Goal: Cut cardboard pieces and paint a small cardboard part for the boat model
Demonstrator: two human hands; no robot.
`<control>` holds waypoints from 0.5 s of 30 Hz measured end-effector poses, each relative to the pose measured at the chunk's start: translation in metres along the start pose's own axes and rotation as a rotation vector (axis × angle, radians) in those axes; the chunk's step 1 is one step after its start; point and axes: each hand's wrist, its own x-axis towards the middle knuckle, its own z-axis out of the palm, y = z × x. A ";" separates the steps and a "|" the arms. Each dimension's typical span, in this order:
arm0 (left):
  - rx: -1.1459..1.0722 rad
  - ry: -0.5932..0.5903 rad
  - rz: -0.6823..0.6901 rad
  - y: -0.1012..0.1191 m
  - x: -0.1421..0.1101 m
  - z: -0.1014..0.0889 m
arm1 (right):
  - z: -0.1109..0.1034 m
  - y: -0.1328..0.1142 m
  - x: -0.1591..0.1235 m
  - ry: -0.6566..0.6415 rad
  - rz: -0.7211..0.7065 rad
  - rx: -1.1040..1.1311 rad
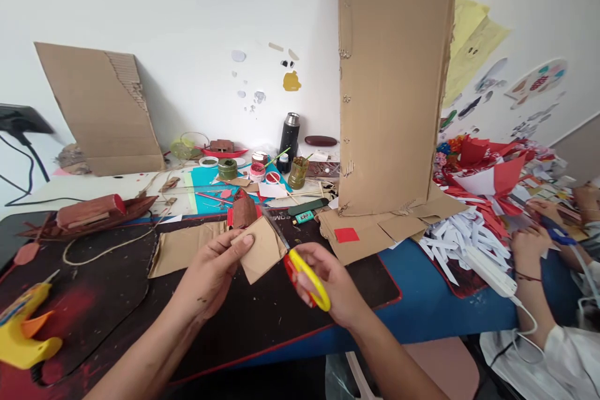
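Observation:
My left hand pinches a small tan piece of cardboard between thumb and fingers, above the dark mat. Yellow-and-red scissors are in my right hand, its fingers through the handles. The metal blades point up and to the left and lie along the cardboard's right edge. Just behind the piece sits a small reddish-brown painted object, partly hidden by it. To the left, a flat strip of cardboard rests on the mat near my left wrist.
A yellow hot glue gun and a brown model boat lie at left. Paint jars and a black flask stand at the back. A tall cardboard panel rises behind, right. White paper strips and another person's hands are far right.

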 end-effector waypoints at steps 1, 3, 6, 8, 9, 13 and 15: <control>-0.014 -0.019 -0.014 0.002 0.000 0.003 | 0.009 0.004 0.006 -0.059 0.008 0.035; -0.013 -0.024 -0.005 0.006 -0.001 0.005 | 0.022 0.010 0.017 -0.155 0.024 0.061; 0.026 -0.014 0.064 0.010 -0.003 0.008 | 0.034 0.018 0.032 -0.234 0.057 0.027; 0.063 -0.036 0.091 0.012 -0.003 0.011 | 0.041 0.021 0.039 -0.295 0.083 -0.023; 0.081 -0.047 0.097 0.013 -0.002 0.012 | 0.044 0.021 0.041 -0.329 0.094 -0.042; 0.109 0.065 0.246 0.025 0.008 0.006 | 0.048 0.015 0.048 -0.368 0.104 0.005; 0.087 0.163 0.380 0.035 0.016 -0.002 | 0.045 0.009 0.050 -0.349 0.072 0.027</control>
